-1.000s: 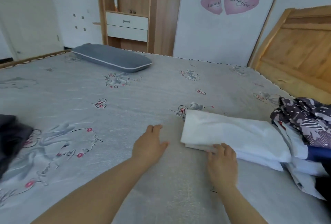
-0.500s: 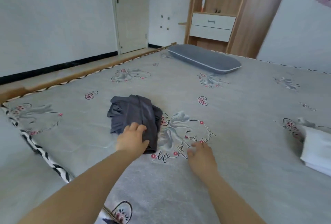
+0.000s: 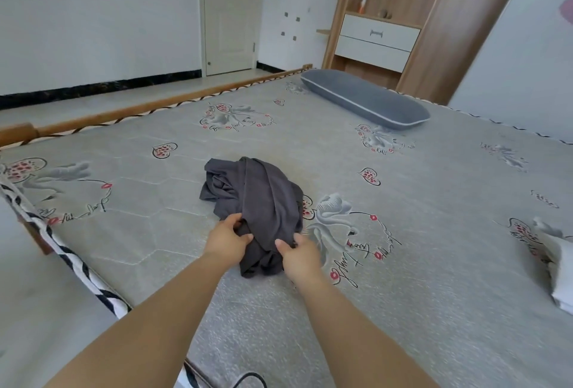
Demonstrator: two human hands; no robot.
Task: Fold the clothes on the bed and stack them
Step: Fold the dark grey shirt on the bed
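Observation:
A crumpled dark grey garment [image 3: 257, 198] lies in a heap on the grey patterned mattress [image 3: 434, 232]. My left hand [image 3: 228, 238] grips its near left edge, fingers curled into the cloth. On the near right edge my right hand [image 3: 299, 252] pinches the fabric with thumb and fingers. A folded white garment [image 3: 559, 269] shows partly at the right edge of the frame, the rest cut off.
A grey pillow [image 3: 366, 99] lies at the far side of the bed. The wooden bed rail [image 3: 139, 108] and the striped mattress edge [image 3: 62, 248] run along the left. A wooden shelf unit with drawers [image 3: 381, 37] and a door [image 3: 231, 9] stand behind.
My view swung left from the folded white garment to the dark grey one. Both hands left the white garment, reached across, and now hold the grey garment's near edge.

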